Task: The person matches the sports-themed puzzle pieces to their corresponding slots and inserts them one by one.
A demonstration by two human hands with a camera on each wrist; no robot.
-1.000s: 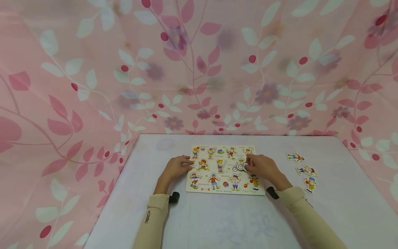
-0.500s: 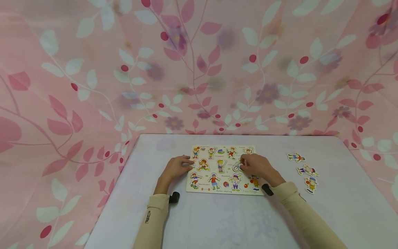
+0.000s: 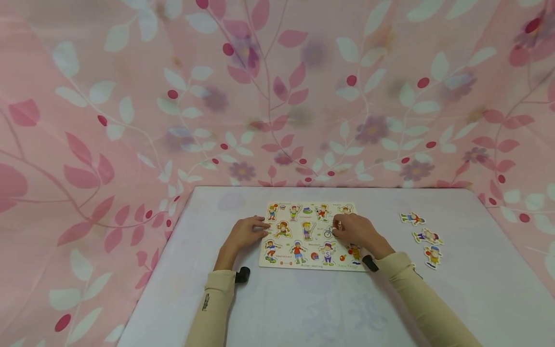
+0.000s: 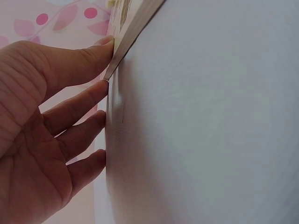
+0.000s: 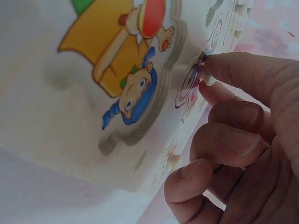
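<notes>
A wooden peg puzzle board (image 3: 317, 224) with sports figures lies on the white-covered table. My left hand (image 3: 248, 233) is at its left edge; in the left wrist view the thumb (image 4: 91, 58) touches the board's rim, the fingers spread and nearly straight. My right hand (image 3: 359, 233) is over the board's right side. Its thumb and index finger pinch a cyclist puzzle piece (image 5: 189, 84), mostly hidden by the hand in the head view. Close by, the right wrist view shows a table-tennis girl picture (image 5: 135, 95) in a sunken recess.
Three loose figure pieces lie right of the board: a top one (image 3: 413, 218), a middle one (image 3: 428, 236) and one in yellow (image 3: 433, 257). A pink floral curtain (image 3: 269, 96) hangs behind the table's back edge.
My right hand has shifted left over the board with the cyclist piece, covering more of it, and is nearly still over the last half second. The left hand has not moved.
</notes>
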